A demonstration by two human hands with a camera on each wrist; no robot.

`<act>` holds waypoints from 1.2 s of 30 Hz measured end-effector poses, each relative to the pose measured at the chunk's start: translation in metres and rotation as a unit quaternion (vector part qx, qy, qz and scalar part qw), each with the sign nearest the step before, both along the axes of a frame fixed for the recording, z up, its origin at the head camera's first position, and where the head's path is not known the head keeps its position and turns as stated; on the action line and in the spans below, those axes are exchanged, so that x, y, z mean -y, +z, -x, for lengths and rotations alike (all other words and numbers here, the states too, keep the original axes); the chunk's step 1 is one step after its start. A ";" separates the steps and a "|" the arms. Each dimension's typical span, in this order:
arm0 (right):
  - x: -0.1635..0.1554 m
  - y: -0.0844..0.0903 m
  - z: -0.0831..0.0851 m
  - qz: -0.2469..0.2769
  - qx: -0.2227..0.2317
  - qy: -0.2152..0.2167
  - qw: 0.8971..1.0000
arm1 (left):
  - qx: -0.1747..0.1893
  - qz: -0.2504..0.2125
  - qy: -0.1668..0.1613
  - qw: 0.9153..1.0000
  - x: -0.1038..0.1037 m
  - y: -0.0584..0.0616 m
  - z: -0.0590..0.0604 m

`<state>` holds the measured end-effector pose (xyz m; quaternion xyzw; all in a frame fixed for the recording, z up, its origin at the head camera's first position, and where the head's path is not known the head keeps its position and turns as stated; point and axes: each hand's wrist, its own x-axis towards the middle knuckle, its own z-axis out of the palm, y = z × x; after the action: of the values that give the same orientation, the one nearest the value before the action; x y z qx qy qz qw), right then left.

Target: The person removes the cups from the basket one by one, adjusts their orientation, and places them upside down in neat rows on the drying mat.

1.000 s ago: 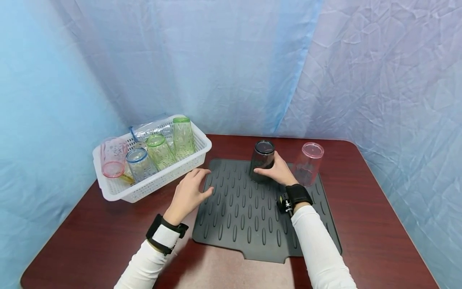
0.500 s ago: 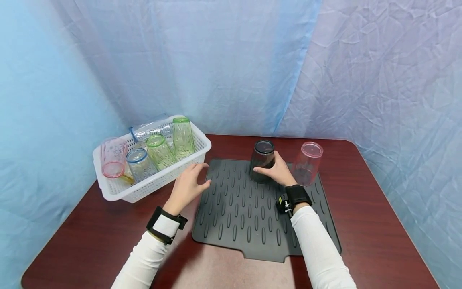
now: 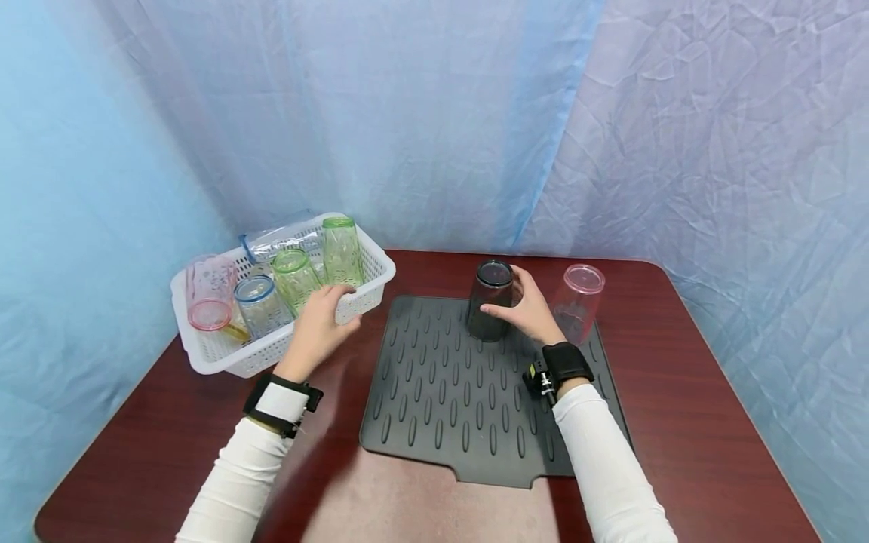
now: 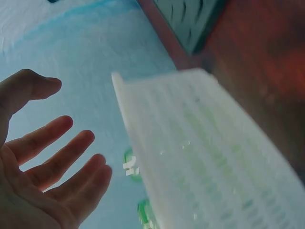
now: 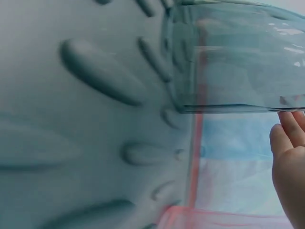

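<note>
The right hand (image 3: pixel 526 311) lightly rests opened fingers on the inverted dark tumbler (image 3: pixel 490 299), probably light, rigid and slick, best gripped mid-wall, while the left hand (image 3: pixel 317 326) reaches spread-fingered.

A dark tumbler (image 3: pixel 490 300) is seen standing upside down at the far edge of a ribbed grey mat (image 3: pixel 468 407), and it is touched on its right side by the right hand (image 3: pixel 528 311), whose fingers are only loosely bent against the wall. A pink tumbler (image 3: pixel 577 302), also upside down, is placed just beside that hand. The left hand (image 3: pixel 319 328) is laid with relaxed fingers at the near rim of a white basket (image 3: pixel 224 356), in which green, blue and pink tumblers are kept. Everything is carried by a reddish-brown worktop (image 3: pixel 686 422).
</note>
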<state>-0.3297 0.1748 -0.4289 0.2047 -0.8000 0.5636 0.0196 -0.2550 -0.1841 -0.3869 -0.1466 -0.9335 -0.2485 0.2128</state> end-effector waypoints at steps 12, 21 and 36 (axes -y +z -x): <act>0.002 0.046 -0.016 -0.003 -0.054 0.012 0.998 | -0.017 0.013 0.062 0.998 0.072 0.030 0.006; 0.012 0.068 -0.025 -0.008 -0.104 0.026 0.994 | 0.053 0.004 0.087 0.995 0.111 0.028 0.015; 0.039 0.078 -0.037 -0.019 -0.124 0.067 0.990 | 0.132 0.018 0.087 0.987 0.123 0.023 0.024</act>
<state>-0.2931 0.1362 -0.3511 0.3266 -0.7866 0.5183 0.0768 -0.2790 -0.3074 -0.3642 -0.0341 -0.9669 -0.2294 0.1059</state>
